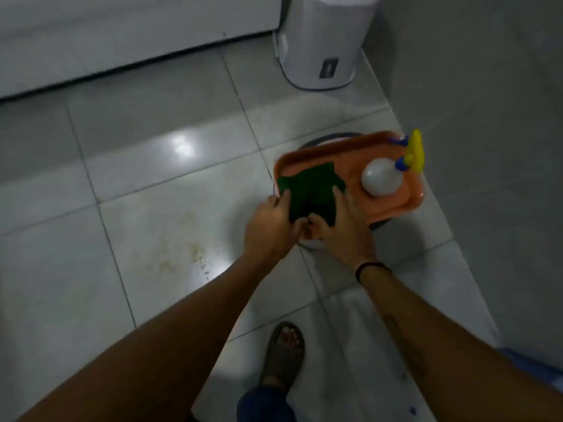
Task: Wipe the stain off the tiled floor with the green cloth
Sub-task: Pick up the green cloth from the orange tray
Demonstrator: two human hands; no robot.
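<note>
A dark green cloth (310, 190) lies on the left part of an orange tray (344, 150). My left hand (271, 226) grips the cloth's near left edge. My right hand (344, 226) rests on its near right edge, thumb pinching the cloth beside the left hand's fingers. A yellowish stain (179, 242) with small droplets spreads over the grey tiled floor (137, 147), left of and below the tray.
A white spray bottle (382, 178) with a yellow and blue trigger lies on the tray's right side. The tray rests on a round stool-like base. A white bin (323, 41) stands at the back by the wall. My sandalled foot (283, 351) is on the floor below.
</note>
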